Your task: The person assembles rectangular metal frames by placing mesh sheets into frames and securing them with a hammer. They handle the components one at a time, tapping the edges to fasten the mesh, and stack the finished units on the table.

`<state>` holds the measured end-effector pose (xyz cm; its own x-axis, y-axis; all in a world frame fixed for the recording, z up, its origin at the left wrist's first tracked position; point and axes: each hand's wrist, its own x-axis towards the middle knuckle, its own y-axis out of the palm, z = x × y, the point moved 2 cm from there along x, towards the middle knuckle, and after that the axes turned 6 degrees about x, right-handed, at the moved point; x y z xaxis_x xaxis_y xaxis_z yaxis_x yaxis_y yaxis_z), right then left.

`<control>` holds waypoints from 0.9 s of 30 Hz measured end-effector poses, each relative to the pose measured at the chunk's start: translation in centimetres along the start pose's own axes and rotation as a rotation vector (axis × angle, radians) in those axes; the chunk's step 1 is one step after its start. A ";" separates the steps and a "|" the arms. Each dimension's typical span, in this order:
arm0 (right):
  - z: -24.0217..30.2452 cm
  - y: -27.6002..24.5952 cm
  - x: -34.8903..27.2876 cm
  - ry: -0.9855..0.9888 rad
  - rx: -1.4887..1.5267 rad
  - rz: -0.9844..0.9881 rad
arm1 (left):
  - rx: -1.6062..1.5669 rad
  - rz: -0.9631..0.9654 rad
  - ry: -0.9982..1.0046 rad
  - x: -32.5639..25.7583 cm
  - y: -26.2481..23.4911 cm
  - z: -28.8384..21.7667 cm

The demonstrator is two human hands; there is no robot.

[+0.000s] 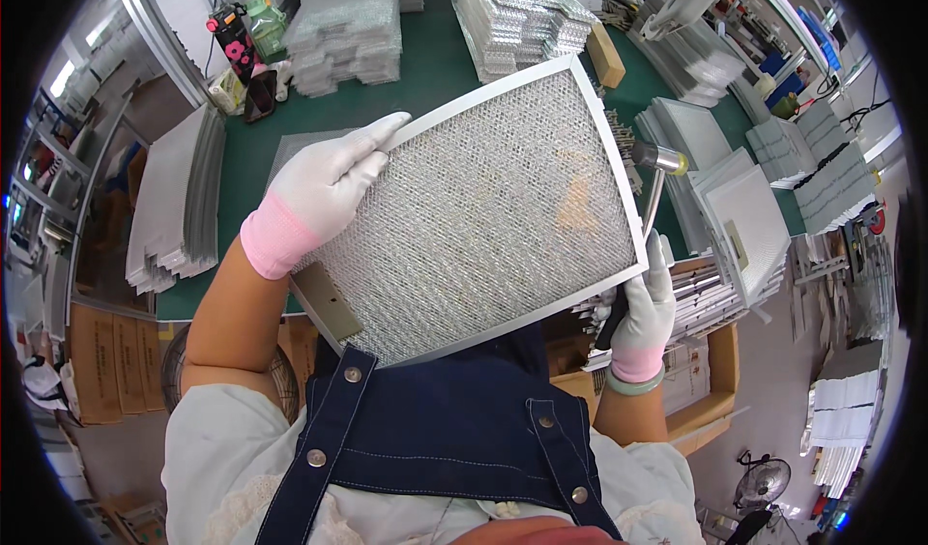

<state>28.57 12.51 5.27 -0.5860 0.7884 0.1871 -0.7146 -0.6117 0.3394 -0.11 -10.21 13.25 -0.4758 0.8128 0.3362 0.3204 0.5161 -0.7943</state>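
A rectangular metal mesh filter panel (pixel 483 197) with a thin silver frame is tilted in front of my body. My left hand (pixel 324 182), in a white glove with a pink cuff, is closed on its upper-left edge, fingers along the frame. A small tan metal plate (pixel 327 300) sits at the panel's lower-left corner. Beside the lower-right corner, my gloved right hand (pixel 646 318) is wrapped round the handle of a mallet (pixel 654 192). The mallet's head points up, with a yellowish face, and its dark grip shows below the fingers. Part of the right hand's grip is hidden.
On the green table (pixel 256 158) stand stacks of mesh sheets (pixel 353 32) and a taller mesh pile (pixel 522 23). Flat panels (pixel 179 202) lean at left. A wooden block (pixel 606 57) lies behind the panel. Framed panels (pixel 739 216) and an open cardboard box (pixel 715 381) are at right.
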 end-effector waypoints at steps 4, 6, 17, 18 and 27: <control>0.3 -0.5 0.4 0.054 -0.128 -0.060 | 0.288 -0.016 -0.079 0.6 0.2 2.1; 0.2 -0.7 0.9 0.081 -0.205 -0.118 | 0.691 -0.359 0.047 1.3 0.7 4.0; -5.2 -0.3 5.3 -0.114 -0.987 0.315 | 0.607 0.175 -0.036 0.9 10.3 8.0; -6.2 0.5 6.2 -0.153 -1.100 0.391 | 0.620 0.177 -0.016 0.7 12.9 9.1; -12.3 6.3 14.8 -0.227 -1.512 0.455 | 0.591 0.277 -0.101 -0.3 16.6 10.3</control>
<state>10.70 19.48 -1.12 -0.8788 0.4390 0.1873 -0.2895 -0.1783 -0.9404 -3.05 -4.65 -5.28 -0.5245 0.8498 0.0530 -0.0477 0.0328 -0.9983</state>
